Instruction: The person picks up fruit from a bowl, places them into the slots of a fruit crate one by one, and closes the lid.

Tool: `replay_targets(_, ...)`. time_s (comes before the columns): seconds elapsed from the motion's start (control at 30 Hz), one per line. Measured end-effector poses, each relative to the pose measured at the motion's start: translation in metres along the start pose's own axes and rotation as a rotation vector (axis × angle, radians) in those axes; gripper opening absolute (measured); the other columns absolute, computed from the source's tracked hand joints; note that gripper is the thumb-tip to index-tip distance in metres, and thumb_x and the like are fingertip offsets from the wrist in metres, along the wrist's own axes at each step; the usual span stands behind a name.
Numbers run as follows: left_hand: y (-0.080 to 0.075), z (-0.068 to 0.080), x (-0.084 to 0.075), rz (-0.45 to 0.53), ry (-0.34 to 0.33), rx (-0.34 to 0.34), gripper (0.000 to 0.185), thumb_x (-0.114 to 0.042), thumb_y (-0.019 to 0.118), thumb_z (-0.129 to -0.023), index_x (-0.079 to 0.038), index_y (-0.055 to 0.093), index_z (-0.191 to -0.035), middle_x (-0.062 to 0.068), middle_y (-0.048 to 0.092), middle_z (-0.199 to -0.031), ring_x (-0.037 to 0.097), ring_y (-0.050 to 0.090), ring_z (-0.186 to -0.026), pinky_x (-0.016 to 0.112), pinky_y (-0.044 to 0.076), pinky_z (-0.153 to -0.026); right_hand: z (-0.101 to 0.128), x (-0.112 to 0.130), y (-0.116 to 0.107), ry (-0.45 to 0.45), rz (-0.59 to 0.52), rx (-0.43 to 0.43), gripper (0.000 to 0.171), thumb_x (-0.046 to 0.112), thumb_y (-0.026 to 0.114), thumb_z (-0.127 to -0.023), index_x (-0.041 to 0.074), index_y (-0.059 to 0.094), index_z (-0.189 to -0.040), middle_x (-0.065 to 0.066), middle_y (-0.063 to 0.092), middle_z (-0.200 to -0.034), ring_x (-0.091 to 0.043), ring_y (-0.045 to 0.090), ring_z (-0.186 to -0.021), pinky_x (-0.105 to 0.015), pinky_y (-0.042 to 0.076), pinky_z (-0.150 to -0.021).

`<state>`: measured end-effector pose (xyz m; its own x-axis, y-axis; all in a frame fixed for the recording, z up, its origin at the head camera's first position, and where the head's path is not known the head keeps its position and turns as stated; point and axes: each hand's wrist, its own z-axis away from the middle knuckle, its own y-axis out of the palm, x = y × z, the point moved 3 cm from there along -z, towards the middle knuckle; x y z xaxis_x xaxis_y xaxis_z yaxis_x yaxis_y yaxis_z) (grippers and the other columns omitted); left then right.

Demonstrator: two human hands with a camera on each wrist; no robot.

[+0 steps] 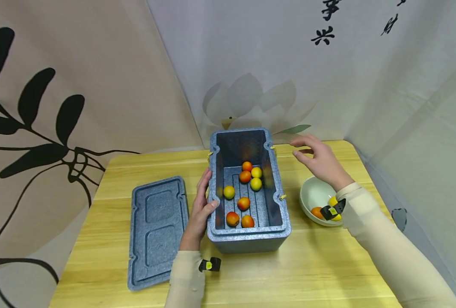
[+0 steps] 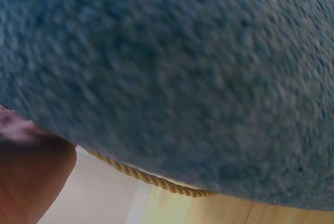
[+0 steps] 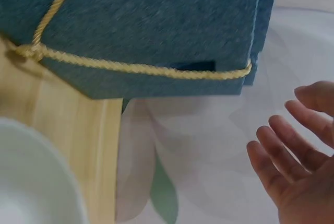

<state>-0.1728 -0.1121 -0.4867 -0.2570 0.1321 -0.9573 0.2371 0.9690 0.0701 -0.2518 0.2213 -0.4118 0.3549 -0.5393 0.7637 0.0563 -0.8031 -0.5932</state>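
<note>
In the head view, a grey-blue speckled foam box (image 1: 249, 233) stands uncovered on the table. Inside it lie several small round fruits, red-orange ones (image 1: 244, 203) and yellow ones (image 1: 256, 184). My left hand (image 1: 202, 211) holds the box's left wall, thumb over the rim and fingers along the outside. Raised to the right of the box, above and beyond the bowl, is my right hand (image 1: 315, 159); in the right wrist view its fingers (image 3: 284, 169) are spread and relaxed, holding nothing. A pale bowl (image 1: 308, 192) with a few orange and yellow fruits sits partly under the right forearm.
The box's matching flat lid (image 1: 158, 233) lies on the wooden table (image 1: 108, 239) to the left. Yellow twisted cord (image 3: 130, 67) runs along the box's side. Behind the table hangs a printed cloth (image 1: 251, 55), close to the far edge.
</note>
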Motion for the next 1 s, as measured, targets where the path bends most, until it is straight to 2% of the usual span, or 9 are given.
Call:
replay_targets(0.13, 0.001, 0.0, -0.001, -0.006, 0.005, -0.007, 0.075, -0.021, 0.052, -0.088, -0.013, 0.025, -0.157, 0.0, 0.013, -0.163, 0.022, 0.009, -0.146, 0.059, 0.013, -0.111, 0.012, -0.013, -0.005, 0.034, 0.024, -0.007, 0.029, 0.012, 0.059, -0.097, -0.001, 0.063, -0.123, -0.013, 0.058, -0.123, -0.034, 0.055, -0.111, -0.054, 0.042, -0.097)
replay_targets(0.4, 0.001, 0.0, -0.001, -0.007, -0.008, -0.017, 0.074, -0.024, 0.052, -0.088, -0.016, 0.025, -0.157, -0.002, 0.013, -0.162, 0.022, 0.01, -0.146, 0.06, 0.013, -0.111, 0.044, -0.042, -0.009, 0.125, 0.039, 0.003, 0.031, 0.017, 0.058, -0.099, -0.002, 0.061, -0.123, -0.016, 0.057, -0.123, -0.035, 0.054, -0.112, -0.054, 0.042, -0.097)
replay_targets(0.6, 0.001, 0.0, -0.001, -0.014, -0.006, -0.026, 0.074, -0.023, 0.051, -0.088, -0.015, 0.026, -0.157, 0.0, 0.013, -0.162, 0.023, 0.009, -0.146, 0.059, 0.008, -0.112, 0.066, -0.064, -0.008, 0.189, 0.058, 0.022, 0.036, 0.023, 0.056, -0.1, -0.002, 0.059, -0.126, -0.018, 0.056, -0.124, -0.035, 0.053, -0.115, -0.048, 0.045, -0.094)
replay_targets(0.8, 0.001, 0.0, 0.0, -0.017, -0.002, -0.028, 0.074, -0.023, 0.051, -0.087, -0.015, 0.026, -0.157, 0.001, 0.013, -0.162, 0.023, 0.009, -0.146, 0.06, 0.006, -0.111, 0.078, -0.073, -0.008, 0.217, 0.039, 0.019, 0.042, 0.026, 0.056, -0.1, -0.001, 0.054, -0.132, -0.018, 0.056, -0.128, -0.033, 0.052, -0.117, -0.045, 0.044, -0.095)
replay_targets(1.0, 0.001, 0.0, 0.001, -0.004, -0.009, -0.026, 0.074, -0.023, 0.052, -0.087, -0.018, 0.026, -0.157, -0.003, 0.014, -0.162, 0.021, 0.011, -0.146, 0.058, 0.015, -0.111, 0.09, -0.08, -0.01, 0.256, 0.027, 0.021, 0.046, 0.029, 0.055, -0.1, -0.002, 0.051, -0.135, -0.019, 0.055, -0.131, -0.034, 0.051, -0.118, -0.051, 0.041, -0.097)
